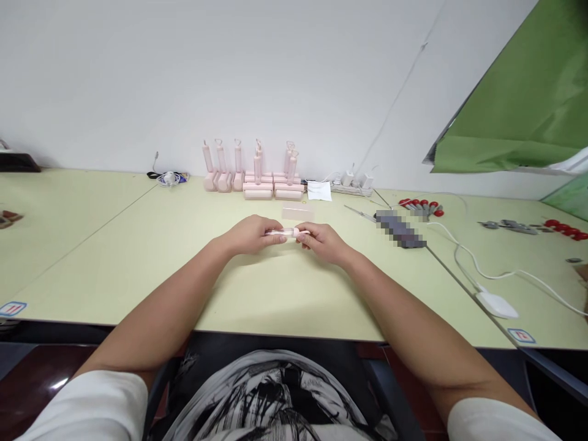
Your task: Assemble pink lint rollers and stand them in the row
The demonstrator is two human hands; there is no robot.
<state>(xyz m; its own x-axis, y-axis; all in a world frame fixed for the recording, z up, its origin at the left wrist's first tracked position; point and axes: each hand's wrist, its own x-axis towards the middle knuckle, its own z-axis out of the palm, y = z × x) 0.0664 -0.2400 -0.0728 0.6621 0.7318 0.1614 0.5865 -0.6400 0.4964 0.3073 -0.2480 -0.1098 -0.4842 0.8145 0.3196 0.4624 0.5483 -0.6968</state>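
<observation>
A small clear tube with a pale pink cap [288,233] lies sideways between my hands above the yellow-green table [285,294]. Around its clear end, on the left, the fingers and thumb of my left hand [260,236] are closed. My right hand [324,242] pinches the capped end, where a small pink loop shows. Just beyond the hands, a flat translucent pink piece [297,212] lies on the table.
Pink lidded boxes [258,191] and upright pink tubes with loops [237,156] stand by the wall. A white paper [319,190], a power strip [353,190], a blurred dark object [399,229], red-handled tools [420,205] and a white charger [496,304] are rightward.
</observation>
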